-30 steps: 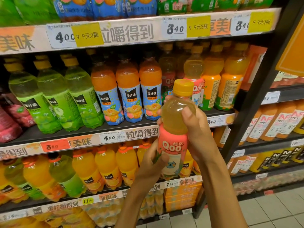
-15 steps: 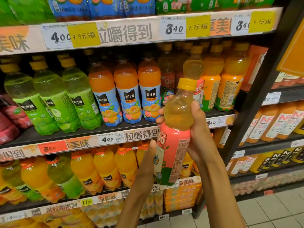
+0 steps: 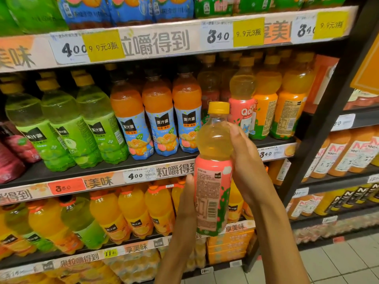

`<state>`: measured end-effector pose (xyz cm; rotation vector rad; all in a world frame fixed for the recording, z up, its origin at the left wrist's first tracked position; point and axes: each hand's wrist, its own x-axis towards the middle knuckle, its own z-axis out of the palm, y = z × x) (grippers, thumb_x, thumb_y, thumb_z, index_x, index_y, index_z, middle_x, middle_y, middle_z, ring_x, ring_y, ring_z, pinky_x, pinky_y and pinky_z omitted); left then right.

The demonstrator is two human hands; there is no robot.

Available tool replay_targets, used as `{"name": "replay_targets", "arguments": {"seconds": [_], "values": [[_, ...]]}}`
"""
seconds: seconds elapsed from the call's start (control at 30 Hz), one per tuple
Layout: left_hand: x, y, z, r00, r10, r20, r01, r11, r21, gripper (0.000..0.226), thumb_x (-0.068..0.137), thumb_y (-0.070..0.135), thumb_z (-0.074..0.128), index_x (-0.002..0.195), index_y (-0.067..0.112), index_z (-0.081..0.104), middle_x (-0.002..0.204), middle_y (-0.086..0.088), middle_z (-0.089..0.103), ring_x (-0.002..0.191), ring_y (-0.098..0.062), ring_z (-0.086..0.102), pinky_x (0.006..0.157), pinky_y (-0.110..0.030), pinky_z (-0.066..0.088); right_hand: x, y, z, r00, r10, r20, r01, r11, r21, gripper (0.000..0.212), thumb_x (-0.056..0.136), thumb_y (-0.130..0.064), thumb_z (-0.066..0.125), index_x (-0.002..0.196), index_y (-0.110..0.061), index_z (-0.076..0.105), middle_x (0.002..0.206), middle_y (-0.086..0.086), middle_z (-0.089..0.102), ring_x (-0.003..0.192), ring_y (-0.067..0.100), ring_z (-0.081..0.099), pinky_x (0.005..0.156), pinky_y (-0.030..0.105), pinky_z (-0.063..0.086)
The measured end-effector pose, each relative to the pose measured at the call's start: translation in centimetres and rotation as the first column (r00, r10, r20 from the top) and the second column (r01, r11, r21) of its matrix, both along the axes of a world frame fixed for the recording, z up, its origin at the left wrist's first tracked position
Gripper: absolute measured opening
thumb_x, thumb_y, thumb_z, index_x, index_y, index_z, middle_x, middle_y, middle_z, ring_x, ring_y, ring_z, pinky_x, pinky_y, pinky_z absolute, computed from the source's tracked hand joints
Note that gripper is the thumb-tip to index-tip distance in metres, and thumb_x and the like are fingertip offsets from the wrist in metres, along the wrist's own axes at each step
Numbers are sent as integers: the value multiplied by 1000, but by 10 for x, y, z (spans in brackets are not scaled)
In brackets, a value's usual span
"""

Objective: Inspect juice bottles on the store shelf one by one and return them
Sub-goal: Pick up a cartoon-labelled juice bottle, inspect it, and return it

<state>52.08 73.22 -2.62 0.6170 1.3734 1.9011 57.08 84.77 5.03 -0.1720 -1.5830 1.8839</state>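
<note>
I hold a juice bottle [image 3: 213,171] upright in front of the middle shelf [image 3: 82,175]. It has a yellow cap, pale yellow juice and a pink label whose barcode and text side faces me. My right hand [image 3: 248,160] wraps around its upper body from the right. On the left side my left hand [image 3: 185,203] holds the lower label, thumb up along the bottle. A matching pink-labelled bottle [image 3: 242,107] stands on the shelf just behind.
The middle shelf carries green-labelled bottles [image 3: 61,128], blue-labelled orange bottles [image 3: 160,119] and orange-labelled bottles [image 3: 287,107]. Price strips [image 3: 155,44] run along each shelf edge. More orange bottles [image 3: 127,214] fill the shelf below. A second rack [image 3: 348,152] stands right, tiled floor [image 3: 328,261] beneath.
The bottle has been turned in my hands: its front logo has rotated away and the barcode side now faces me. Both hands have shifted their hold a little.
</note>
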Motion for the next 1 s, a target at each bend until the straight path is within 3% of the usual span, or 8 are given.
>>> {"name": "replay_targets", "arguments": {"seconds": [0.13, 0.23, 0.3, 0.4, 0.53, 0.77, 0.87, 1.0], "values": [[-1, 0, 1, 976, -213, 54, 213, 977, 5, 74, 88, 70, 29, 103, 10, 69, 83, -14, 69, 68, -25, 65, 72, -39, 53, -4, 2, -4, 999, 44, -10, -46, 973, -228, 75, 77, -59, 58, 131, -7, 53, 114, 16, 69, 104, 28, 68, 92, 46, 53], [-2, 0, -3, 969, -242, 55, 244, 969, -31, 70, 90, 69, 25, 107, 18, 70, 90, -11, 71, 76, -25, 67, 76, -37, 54, -2, 2, -8, 999, 28, -27, -33, 978, -208, 68, 85, -52, 52, 124, 3, 53, 86, 13, 73, 75, 22, 71, 66, 30, 57], [-2, 2, 4, 991, -129, -37, 124, 986, -113, 60, 88, 66, 23, 109, 33, 68, 104, -1, 73, 95, -18, 69, 82, -31, 55, -1, 2, -9, 1000, -15, -19, 11, 985, -172, 60, 87, -50, 51, 121, 0, 57, 85, 13, 73, 75, 20, 71, 65, 28, 56], [-2, 10, 18, 999, -29, -45, 21, 986, -163, 60, 84, 56, 24, 119, 24, 61, 120, -9, 66, 111, -23, 63, 99, -42, 48, -3, 1, -8, 992, -122, 10, 122, 992, -15, 37, 85, -53, 56, 108, -25, 66, 101, 7, 73, 94, 19, 69, 77, 29, 54], [6, 13, 22, 998, 33, -58, -43, 984, -175, 42, 97, 44, 23, 97, 31, 62, 117, -12, 67, 107, -25, 64, 98, -44, 48, -4, 0, -7, 993, -111, 36, 111, 994, 4, 28, 84, -52, 57, 107, -36, 63, 109, -6, 72, 103, 12, 68, 81, 26, 53], [5, 3, 15, 970, -150, 192, 152, 988, 6, 72, 82, 64, 33, 106, 5, 67, 78, -18, 70, 60, -27, 66, 57, -32, 54, -4, 6, 3, 985, 146, -90, -165, 946, -277, 65, 74, -55, 60, 121, -10, 60, 101, 10, 73, 93, 23, 71, 79, 36, 59], [8, 4, 12, 963, -192, 191, 190, 981, 30, 70, 82, 62, 34, 98, 5, 70, 76, -18, 70, 61, -27, 66, 59, -32, 55, -5, 3, 7, 962, 244, -123, -270, 915, -301, 50, 75, -53, 60, 105, -14, 67, 89, 15, 73, 72, 26, 71, 61, 34, 58], [5, 8, 15, 994, -31, 104, 35, 999, -41, 56, 78, 57, 36, 106, 21, 69, 96, -4, 75, 86, -17, 72, 71, -28, 57, -2, 4, 10, 983, 167, -77, -177, 971, -163, 32, 87, -42, 53, 98, -16, 67, 87, 15, 71, 67, 23, 68, 60, 34, 57]]}}
